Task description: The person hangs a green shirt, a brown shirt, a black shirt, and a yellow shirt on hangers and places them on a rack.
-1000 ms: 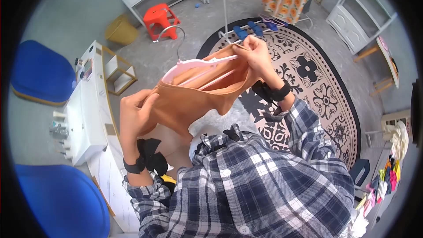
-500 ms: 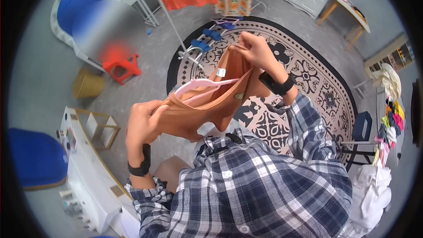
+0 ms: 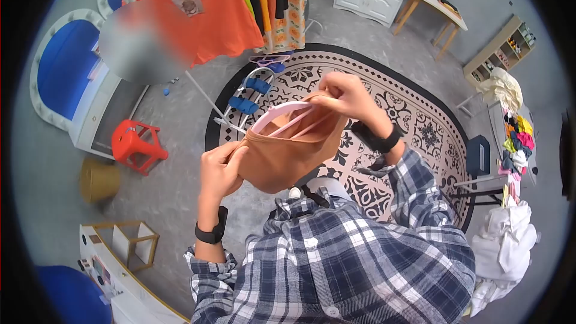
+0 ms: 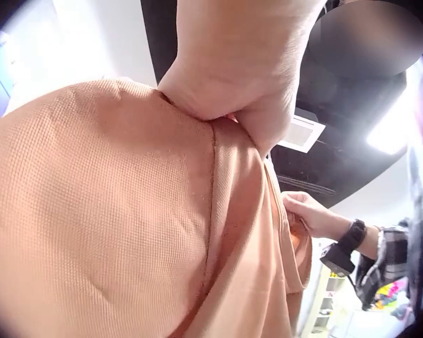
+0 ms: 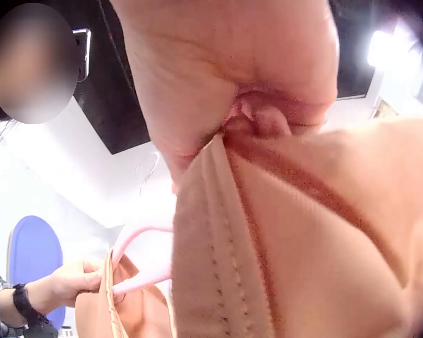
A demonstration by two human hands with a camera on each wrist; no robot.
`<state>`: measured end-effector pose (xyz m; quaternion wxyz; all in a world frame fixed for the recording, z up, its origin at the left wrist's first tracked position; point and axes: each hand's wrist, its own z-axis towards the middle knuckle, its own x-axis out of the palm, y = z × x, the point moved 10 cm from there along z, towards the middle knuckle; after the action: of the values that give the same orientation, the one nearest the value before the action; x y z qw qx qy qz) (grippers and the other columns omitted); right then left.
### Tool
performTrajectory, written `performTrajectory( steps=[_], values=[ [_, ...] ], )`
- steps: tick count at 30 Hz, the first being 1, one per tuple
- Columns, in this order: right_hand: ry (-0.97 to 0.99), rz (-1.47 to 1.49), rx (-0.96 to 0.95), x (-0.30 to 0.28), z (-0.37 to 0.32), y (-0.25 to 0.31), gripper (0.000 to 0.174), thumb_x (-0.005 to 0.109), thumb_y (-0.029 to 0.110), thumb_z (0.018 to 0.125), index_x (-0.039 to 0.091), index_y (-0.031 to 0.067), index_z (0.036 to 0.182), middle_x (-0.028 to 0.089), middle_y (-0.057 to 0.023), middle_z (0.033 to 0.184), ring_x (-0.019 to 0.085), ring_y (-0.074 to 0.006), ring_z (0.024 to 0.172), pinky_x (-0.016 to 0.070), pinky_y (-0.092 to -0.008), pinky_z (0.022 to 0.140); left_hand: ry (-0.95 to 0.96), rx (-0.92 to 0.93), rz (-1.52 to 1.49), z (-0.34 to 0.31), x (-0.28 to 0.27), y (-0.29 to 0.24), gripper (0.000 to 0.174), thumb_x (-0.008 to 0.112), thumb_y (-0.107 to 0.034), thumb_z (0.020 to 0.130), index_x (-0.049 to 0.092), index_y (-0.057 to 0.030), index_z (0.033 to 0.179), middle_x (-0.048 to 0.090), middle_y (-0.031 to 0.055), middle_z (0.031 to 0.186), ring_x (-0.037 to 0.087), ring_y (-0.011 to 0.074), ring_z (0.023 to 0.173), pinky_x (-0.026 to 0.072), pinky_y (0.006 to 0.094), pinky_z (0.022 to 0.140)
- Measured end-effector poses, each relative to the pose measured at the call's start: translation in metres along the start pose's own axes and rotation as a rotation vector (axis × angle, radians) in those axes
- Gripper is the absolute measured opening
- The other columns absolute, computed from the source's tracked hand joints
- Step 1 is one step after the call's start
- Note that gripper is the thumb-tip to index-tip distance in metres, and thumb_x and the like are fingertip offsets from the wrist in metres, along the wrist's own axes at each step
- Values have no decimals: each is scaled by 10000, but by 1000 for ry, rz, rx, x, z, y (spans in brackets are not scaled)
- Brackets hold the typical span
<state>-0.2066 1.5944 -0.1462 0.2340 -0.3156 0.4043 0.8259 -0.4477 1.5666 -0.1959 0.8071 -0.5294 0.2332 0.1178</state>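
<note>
A tan top (image 3: pixel 291 162) hangs spread between my two hands in the head view, its neckline gaping upward. Inside the neckline sits a pink hanger (image 3: pixel 281 111), whose hook (image 5: pixel 151 169) rises above it in the right wrist view. My left hand (image 3: pixel 222 168) pinches the top's edge at the left shoulder, thumb uppermost. At the opposite shoulder my right hand (image 3: pixel 348 99) grips the fabric between thumb and curled fingers. Up close, the left wrist view shows a seam running down from the left hand's grip. Stitching shows below the right hand in its wrist view.
Ahead stands a clothes rack with an orange T-shirt (image 3: pixel 204 18) and other garments. Blue slippers (image 3: pixel 245 105) lie on its lower rail, over a patterned rug (image 3: pixel 420 144). A red stool (image 3: pixel 137 144) and a gold bin (image 3: pixel 99 180) are at left; piled clothes (image 3: pixel 519 141) at right.
My view has turned so the clothes rack stands nearer and the white table has slid down-left. Both hands keep their hold on the top and have come closer together.
</note>
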Motion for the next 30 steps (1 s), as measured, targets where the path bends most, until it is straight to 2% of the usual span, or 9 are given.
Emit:
performTrajectory(
  steps=[4, 6, 7, 11, 15, 17, 19, 26, 30],
  values=[
    [-165, -60, -100, -51, 12, -43, 213, 668, 197, 713, 609, 54, 859, 547, -86, 801, 538, -206, 699, 441, -288, 647, -31, 74, -47, 42, 10, 6, 135, 613, -79, 746, 633, 18, 838, 636, 136, 721, 609, 182, 603, 458, 258, 566],
    [-39, -442, -201, -52, 19, -63, 292, 652, 177, 719, 597, 66, 983, 565, -107, 905, 549, -238, 808, 439, -316, 755, -77, 74, -33, 65, 11, 9, 139, 620, -68, 742, 631, 29, 841, 643, 132, 752, 616, 186, 626, 466, 261, 585],
    [-41, -448, -199, -60, 22, -76, 292, 652, 177, 719, 597, 66, 983, 565, -107, 905, 549, -238, 808, 439, -316, 755, -75, 79, -37, 76, 16, 11, 139, 620, -68, 742, 631, 29, 841, 643, 132, 752, 616, 186, 626, 466, 261, 585],
    [-215, -110, 294, -111, 23, -182, 451, 679, 127, 694, 537, 84, 1120, 575, -99, 960, 559, -189, 838, 454, -294, 740, -133, 98, 1, 127, 29, 19, 145, 627, -56, 738, 628, 34, 852, 642, 131, 750, 615, 164, 644, 467, 254, 601],
    [-173, 60, 360, -122, 39, -258, 467, 647, 103, 730, 508, 126, 1176, 553, -48, 987, 511, -112, 694, 425, -230, 593, -127, 86, -46, 190, 65, 22, 137, 621, -47, 748, 622, 49, 846, 638, 113, 728, 585, 112, 635, 453, 236, 583],
    [-124, 152, 396, -128, 48, -326, 332, 626, 104, 761, 553, 90, 1085, 573, -24, 896, 493, -85, 650, 420, -222, 577, -77, 49, -41, 228, 89, 21, 136, 622, -45, 748, 619, 50, 846, 632, 105, 716, 563, 100, 622, 445, 229, 577],
    [-83, 423, 453, -134, 65, -361, 119, 620, 109, 782, 581, -3, 790, 587, 2, 672, 519, -55, 613, 437, -218, 568, -94, 107, -4, 262, 106, 11, 140, 624, -45, 747, 615, 53, 845, 619, 97, 696, 545, 91, 616, 438, 221, 580],
    [-270, 405, 647, -224, 60, -466, 103, 646, 80, 749, 596, -8, 736, 617, -46, 634, 585, -77, 592, 457, -205, 507, -285, -35, -163, 340, 147, 63, 125, 582, -24, 783, 612, 54, 875, 621, 63, 750, 522, 59, 699, 433, 208, 649],
    [-456, -14, 567, -283, 78, -485, 143, 659, 118, 731, 627, -4, 797, 632, -61, 708, 579, -94, 613, 469, -230, 563, -285, -6, -94, 387, 173, 54, 126, 587, -31, 780, 610, 54, 871, 622, 65, 748, 522, 63, 692, 436, 214, 641]
  ],
)
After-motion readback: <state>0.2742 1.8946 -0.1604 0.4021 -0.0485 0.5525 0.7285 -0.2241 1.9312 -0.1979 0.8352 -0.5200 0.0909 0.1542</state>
